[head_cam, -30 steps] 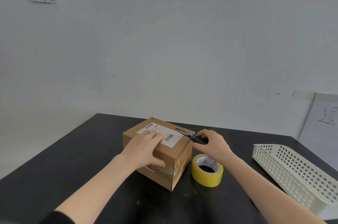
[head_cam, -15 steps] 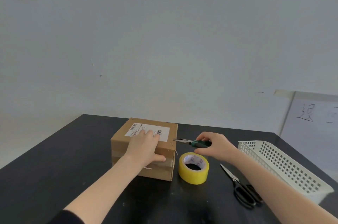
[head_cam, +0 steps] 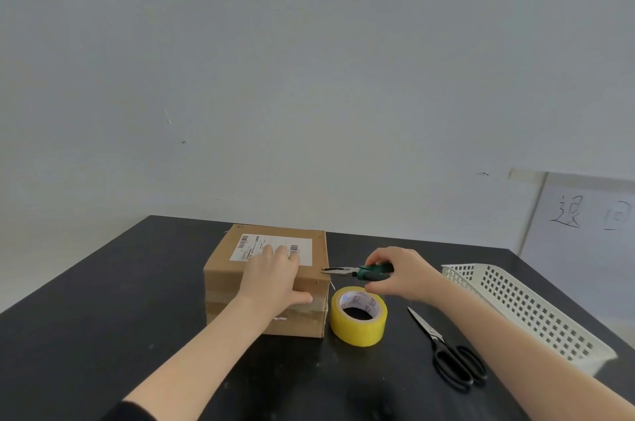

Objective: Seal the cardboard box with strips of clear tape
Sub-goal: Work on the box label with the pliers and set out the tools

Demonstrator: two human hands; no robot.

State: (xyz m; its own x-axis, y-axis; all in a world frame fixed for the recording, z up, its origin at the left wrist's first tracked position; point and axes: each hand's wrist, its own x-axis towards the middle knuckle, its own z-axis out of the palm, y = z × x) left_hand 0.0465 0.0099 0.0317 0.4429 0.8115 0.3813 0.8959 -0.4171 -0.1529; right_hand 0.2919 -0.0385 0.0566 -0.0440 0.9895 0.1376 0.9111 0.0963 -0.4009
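A closed brown cardboard box with a white shipping label stands on the black table. My left hand lies on its top near edge, fingers flat on the label and thumb down the front face. My right hand grips green-handled pliers, whose tips touch the box's upper right edge. A roll of yellowish tape lies flat just right of the box, under my right hand.
Black scissors lie closed on the table right of the tape. A white perforated plastic basket stands along the right edge. A grey wall rises behind the table's far edge.
The view has shifted, so the box now faces me squarely and the scissors have come into sight. The pliers' tips stay at the box's right edge. My left hand keeps its place.
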